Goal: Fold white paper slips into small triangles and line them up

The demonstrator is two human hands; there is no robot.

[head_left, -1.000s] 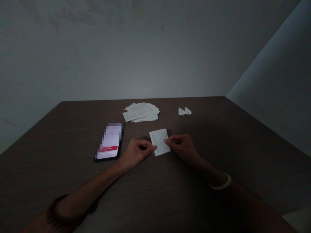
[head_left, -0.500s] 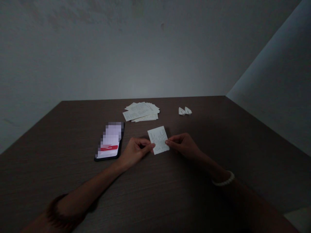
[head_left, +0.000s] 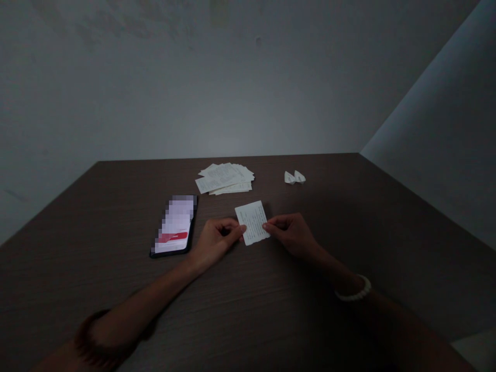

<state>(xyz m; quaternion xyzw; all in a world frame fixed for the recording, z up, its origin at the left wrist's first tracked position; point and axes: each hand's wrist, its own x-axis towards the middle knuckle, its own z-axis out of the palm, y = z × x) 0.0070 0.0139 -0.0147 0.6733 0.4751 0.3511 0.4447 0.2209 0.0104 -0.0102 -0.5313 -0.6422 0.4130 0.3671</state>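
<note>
A small square slip of printed paper (head_left: 253, 221) is held a little tilted between both hands, its text side facing me. My left hand (head_left: 219, 236) pinches its left edge, the thumb lying on top. On the opposite edge my right hand (head_left: 292, 232) grips it between thumb and fingertips. Left of my left hand lies a smartphone (head_left: 173, 227) with its screen lit, part of the display pixelated and a red band low on it.
Farther back on the dark wooden table (head_left: 240, 320) is a loose pile of printed paper slips (head_left: 225, 178). To its right stands a small folded white paper piece (head_left: 295, 177) with two pointed halves. A grey wall (head_left: 232, 77) rises behind the table.
Almost nothing differs. Both hands and the paper have shifted very slightly, and the right wrist has moved a touch to the left. The pinch on the paper stays the same.
</note>
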